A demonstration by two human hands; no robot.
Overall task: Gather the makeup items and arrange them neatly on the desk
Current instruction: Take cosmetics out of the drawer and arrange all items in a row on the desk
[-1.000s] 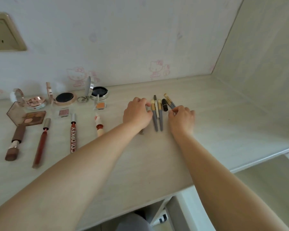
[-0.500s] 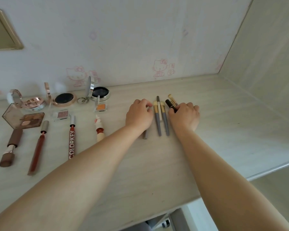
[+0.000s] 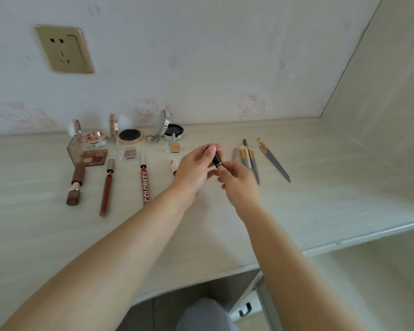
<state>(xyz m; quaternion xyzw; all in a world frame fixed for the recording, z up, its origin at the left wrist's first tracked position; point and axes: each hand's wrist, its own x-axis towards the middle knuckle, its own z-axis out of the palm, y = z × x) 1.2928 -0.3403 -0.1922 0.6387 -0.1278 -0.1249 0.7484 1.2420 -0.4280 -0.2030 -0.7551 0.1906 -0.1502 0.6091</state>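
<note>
Both hands hold a small black tube point(image 3: 217, 159) with a silver band above the desk point(image 3: 320, 187). My left hand point(image 3: 196, 168) pinches its upper end; my right hand point(image 3: 239, 182) grips its lower end. Just right of the hands lie several grey-handled brushes point(image 3: 249, 158), and two more brushes point(image 3: 274, 161) lie slanted farther right. To the left stand three open compacts point(image 3: 129, 137), an open brown palette point(image 3: 91, 156), two small eyeshadow pans point(image 3: 176, 148), a brown stick point(image 3: 75, 185), a dark red liner point(image 3: 106, 187) and a red COLORKEY tube point(image 3: 145, 185). A white-and-red tube point(image 3: 173, 164) is half hidden behind my left hand.
The desk meets a wallpapered wall with a gold socket point(image 3: 63, 48) at the back and a side panel point(image 3: 380, 103) on the right. The desk's front edge point(image 3: 344, 242) runs across the lower right. A key ring point(image 3: 151, 139) lies between two compacts.
Both hands have lifted off the brush group and now hold the black tube between them above the desk. Two brushes now lie apart to the right. The camera has tilted upward.
</note>
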